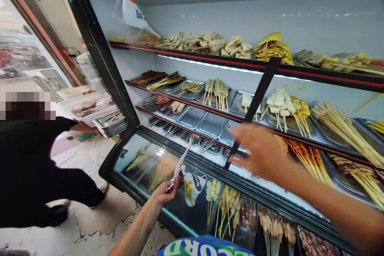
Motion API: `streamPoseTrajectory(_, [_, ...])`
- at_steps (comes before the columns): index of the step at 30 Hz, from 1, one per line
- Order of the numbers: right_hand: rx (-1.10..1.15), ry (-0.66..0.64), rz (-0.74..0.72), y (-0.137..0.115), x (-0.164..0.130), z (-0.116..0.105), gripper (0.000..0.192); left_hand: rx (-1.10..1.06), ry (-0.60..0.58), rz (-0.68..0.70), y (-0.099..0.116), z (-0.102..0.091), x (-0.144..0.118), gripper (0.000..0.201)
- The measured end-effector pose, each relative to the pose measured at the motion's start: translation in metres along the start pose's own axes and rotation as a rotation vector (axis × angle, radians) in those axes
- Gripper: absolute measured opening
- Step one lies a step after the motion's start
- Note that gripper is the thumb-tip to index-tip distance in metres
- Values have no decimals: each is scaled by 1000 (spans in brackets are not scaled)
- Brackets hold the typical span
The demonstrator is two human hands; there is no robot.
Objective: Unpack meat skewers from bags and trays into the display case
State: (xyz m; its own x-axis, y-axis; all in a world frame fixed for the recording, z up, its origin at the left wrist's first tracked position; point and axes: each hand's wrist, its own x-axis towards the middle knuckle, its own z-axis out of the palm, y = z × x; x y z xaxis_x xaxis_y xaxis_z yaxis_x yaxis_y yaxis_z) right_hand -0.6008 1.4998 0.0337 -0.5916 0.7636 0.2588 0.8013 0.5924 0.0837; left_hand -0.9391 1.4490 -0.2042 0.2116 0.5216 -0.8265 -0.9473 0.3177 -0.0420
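My left hand (pixel 167 190) is closed around a flat printed food bag (pixel 179 164) with a red-and-white checked side, held over the cabinet's lower glass (pixel 144 160). A picture of the bag's printed face shows beside it, seemingly reflected in that glass. My right hand (pixel 255 150) is blurred, its fingers apart and nothing visible in them. It reaches in front of the black upright strip (pixel 255 104), near the middle shelves; whether it touches anything, I cannot tell. Behind it stand white skewers (pixel 279 104) on a tray, with reddish skewers (pixel 309 160) lower to the right.
Shelves of the lit cabinet hold skewers on metal trays (pixel 211 124), several of them bare. A white bag (pixel 132 14) lies top left. Left of the cabinet, a person in black (pixel 27 168) reaches towards a stack of trays (pixel 111 122). More skewers (pixel 228 208) show through the lower glass.
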Motion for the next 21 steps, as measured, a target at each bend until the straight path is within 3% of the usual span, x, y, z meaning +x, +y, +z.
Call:
streamPoseTrajectory(2, [140,-336,-97,-67,-13,101,110,-22,-12,-18,0,4,-2,40])
streamPoseTrajectory(5, [250,-459,-86,-119,-23,238,124,-50,-16,-31,-1,5,-3,36])
streamPoseTrajectory(7, [382,-376,-63,-129,-23,297,111,-60,-1,-31,0,3,-1,37])
streamPoseTrajectory(9, [550,-275,-1,-127,-15,327,72,-71,13,-30,4,-1,-2,40])
streamPoseTrajectory(11, [660,-233,55,-118,1,334,34,-88,14,-34,10,-7,-9,49])
streamPoseTrajectory(12, [685,-226,73,-113,10,333,29,-88,11,-38,14,-12,-15,53])
streamPoseTrajectory(15, [749,-144,58,-95,39,313,42,8,-20,-61,24,-32,-41,53])
streamPoseTrajectory(17, [823,-11,-49,-88,53,292,46,251,-59,-36,27,-49,-56,50])
streamPoseTrajectory(19, [863,122,-172,-85,59,267,46,535,-64,119,29,-65,-66,51])
streamPoseTrajectory(21, [862,199,-210,-86,59,244,43,644,31,288,33,-73,-71,48])
